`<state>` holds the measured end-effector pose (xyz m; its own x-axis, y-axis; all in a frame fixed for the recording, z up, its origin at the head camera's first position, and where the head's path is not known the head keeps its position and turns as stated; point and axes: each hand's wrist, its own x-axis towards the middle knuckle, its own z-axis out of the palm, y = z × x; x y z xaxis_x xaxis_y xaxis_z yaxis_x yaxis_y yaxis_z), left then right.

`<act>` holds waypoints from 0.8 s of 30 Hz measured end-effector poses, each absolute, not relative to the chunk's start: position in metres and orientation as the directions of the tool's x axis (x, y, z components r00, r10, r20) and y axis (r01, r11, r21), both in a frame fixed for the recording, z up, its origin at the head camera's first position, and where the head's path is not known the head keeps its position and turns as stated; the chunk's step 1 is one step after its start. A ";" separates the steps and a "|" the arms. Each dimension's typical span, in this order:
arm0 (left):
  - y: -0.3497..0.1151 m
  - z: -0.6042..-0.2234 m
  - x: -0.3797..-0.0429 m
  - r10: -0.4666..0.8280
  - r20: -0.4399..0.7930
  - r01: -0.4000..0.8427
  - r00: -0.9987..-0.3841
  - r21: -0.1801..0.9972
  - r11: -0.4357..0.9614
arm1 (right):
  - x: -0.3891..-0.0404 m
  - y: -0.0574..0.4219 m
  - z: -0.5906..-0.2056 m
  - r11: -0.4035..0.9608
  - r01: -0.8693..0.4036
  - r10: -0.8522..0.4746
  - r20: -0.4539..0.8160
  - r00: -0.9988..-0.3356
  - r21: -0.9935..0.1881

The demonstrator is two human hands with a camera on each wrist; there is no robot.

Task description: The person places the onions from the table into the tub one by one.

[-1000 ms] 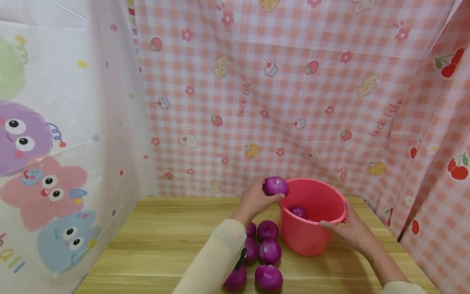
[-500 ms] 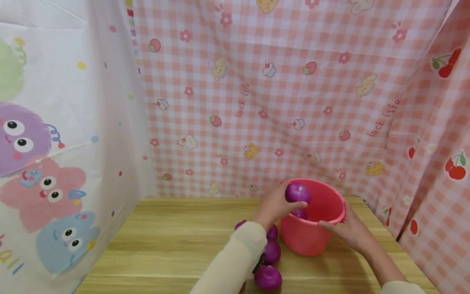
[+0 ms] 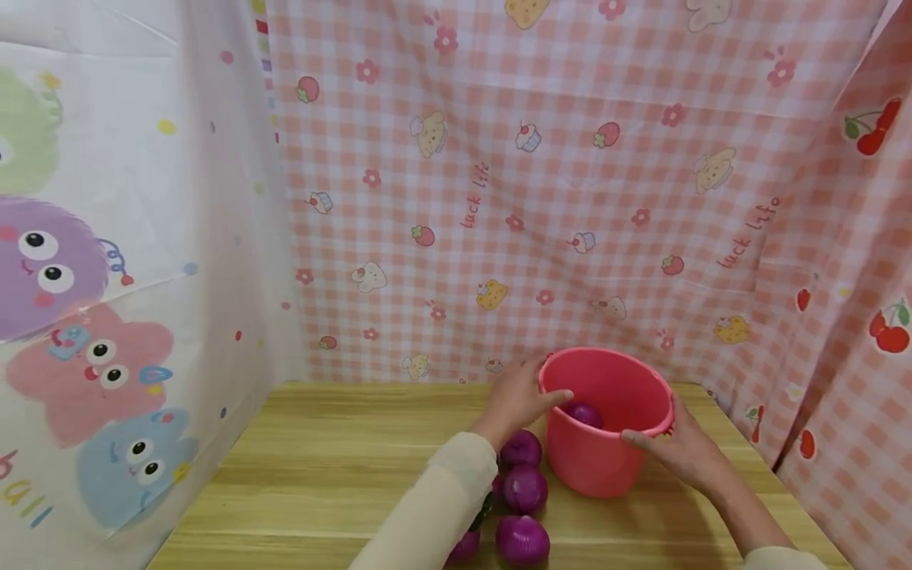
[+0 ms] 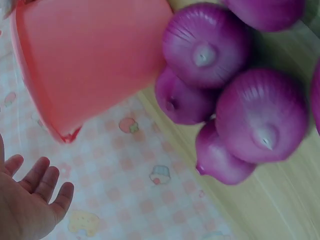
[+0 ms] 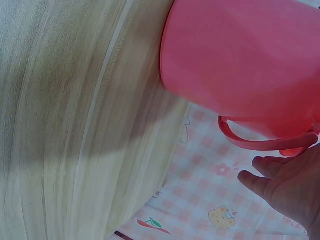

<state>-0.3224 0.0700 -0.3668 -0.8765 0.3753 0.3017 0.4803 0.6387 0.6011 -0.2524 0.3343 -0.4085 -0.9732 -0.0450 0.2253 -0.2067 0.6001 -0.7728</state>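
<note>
A pink bucket point(image 3: 594, 463) stands on the right of the table, with a red onion point(image 3: 584, 415) visible inside it. My right hand point(image 3: 680, 447) grips its right rim, thumb over the edge and the other fingers outside, near the handle point(image 5: 265, 145). At the left rim, my left hand point(image 3: 516, 400) holds nothing; its loosely bent fingers show apart from the bucket in the left wrist view. Beside the bucket, several red onions stand in rows, among them a front onion point(image 3: 523, 540), a middle onion point(image 3: 525, 489) and a rear onion point(image 3: 521, 450). My left sleeve partly hides others.
The wooden table point(image 3: 321, 467) runs back to a pink checked curtain point(image 3: 442, 198). On the left hangs a white cloth point(image 3: 142, 237) with cartoon figures, and on the right another checked cloth point(image 3: 855, 332).
My left hand carried a red onion rightward over the bucket and let go of it inside. It has since drawn back left, without the onion. The right hand keeps its grip on the rim.
</note>
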 end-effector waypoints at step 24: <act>-0.018 -0.383 -0.335 0.369 0.275 0.455 -0.888 0.642 0.617 | -0.252 0.328 -0.410 0.624 -0.227 -0.028 0.269 -0.963 -0.748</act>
<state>-0.3347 -0.0183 -0.3833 -0.8879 0.3686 0.2753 0.4552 0.6174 0.6415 -0.2521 0.3281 -0.4096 -0.9628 -0.0277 0.2687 -0.2266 0.6244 -0.7476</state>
